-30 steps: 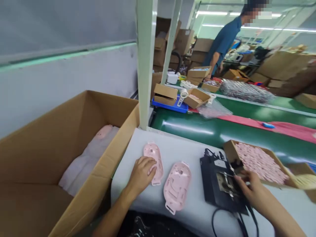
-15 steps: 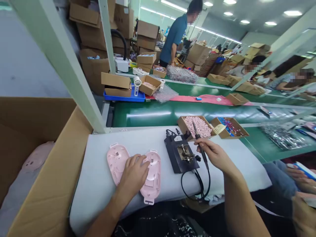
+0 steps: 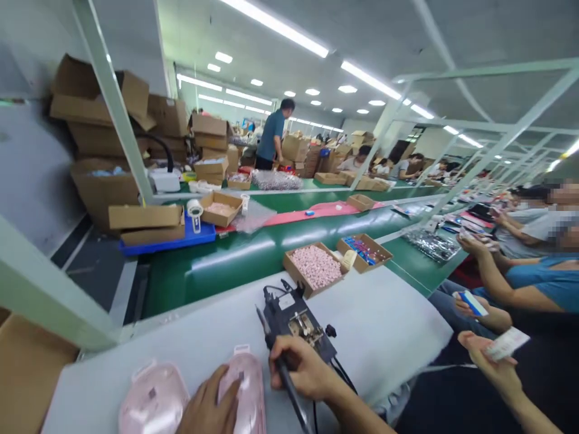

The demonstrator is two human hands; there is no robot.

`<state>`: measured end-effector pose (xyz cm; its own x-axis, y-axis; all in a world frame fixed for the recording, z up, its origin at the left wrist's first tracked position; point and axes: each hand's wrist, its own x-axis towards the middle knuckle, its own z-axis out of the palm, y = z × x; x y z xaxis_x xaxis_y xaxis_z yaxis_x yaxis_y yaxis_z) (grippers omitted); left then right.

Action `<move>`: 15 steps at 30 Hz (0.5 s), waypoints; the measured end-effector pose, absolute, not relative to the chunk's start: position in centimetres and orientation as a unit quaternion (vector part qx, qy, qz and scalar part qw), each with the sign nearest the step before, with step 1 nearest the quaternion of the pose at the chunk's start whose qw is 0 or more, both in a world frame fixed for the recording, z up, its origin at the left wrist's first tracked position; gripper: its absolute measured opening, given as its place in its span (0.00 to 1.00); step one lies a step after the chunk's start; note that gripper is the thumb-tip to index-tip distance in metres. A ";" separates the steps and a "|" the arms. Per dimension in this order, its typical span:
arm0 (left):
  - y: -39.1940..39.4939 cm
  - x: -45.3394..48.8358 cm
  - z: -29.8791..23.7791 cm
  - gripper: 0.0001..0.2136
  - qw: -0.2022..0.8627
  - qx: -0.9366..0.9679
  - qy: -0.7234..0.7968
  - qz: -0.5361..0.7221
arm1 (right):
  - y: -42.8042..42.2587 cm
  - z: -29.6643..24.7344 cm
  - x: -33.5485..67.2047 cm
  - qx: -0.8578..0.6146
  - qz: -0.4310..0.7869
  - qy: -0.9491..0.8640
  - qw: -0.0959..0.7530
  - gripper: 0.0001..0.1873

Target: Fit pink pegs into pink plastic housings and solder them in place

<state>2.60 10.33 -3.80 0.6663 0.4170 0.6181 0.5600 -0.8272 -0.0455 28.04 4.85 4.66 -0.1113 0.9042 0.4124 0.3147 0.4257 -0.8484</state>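
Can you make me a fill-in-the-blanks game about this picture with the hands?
The plastic shell under the left hand is ____.
The right hand grips a soldering iron with a ____ handle.
The conveyor belt beyond the white mat is ____.
The plastic tray on the far side of the belt is ____.

Missing words: pink, black, green, blue.

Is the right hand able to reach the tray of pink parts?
Probably yes: the right hand sits close to the cardboard tray of pink parts, with only the black stand between them, though it holds the soldering iron.
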 end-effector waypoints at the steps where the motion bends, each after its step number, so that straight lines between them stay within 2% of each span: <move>1: 9.4 2.8 -2.5 0.13 0.091 -0.900 -0.300 -0.302 | 4.4 4.6 28.2 -0.454 0.290 -0.690 0.484 0.28; 3: 8.1 3.3 -0.3 0.14 0.026 -0.914 -0.320 -0.249 | 3.5 4.3 28.9 -0.468 0.295 -0.696 0.457 0.28; 7: 7.4 4.2 0.9 0.14 -0.060 -0.912 -0.364 -0.179 | 2.0 3.4 29.9 -0.518 0.288 -0.688 0.420 0.15; 15: 7.0 4.4 0.9 0.12 -0.110 -0.906 -0.367 -0.177 | 1.5 4.3 29.1 -0.532 0.204 -0.710 0.414 0.05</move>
<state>4.35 6.98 0.87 0.6673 0.7050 0.2402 0.6273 -0.7059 0.3289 29.07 1.54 4.29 -0.0909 0.9248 0.3695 0.5867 0.3496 -0.7305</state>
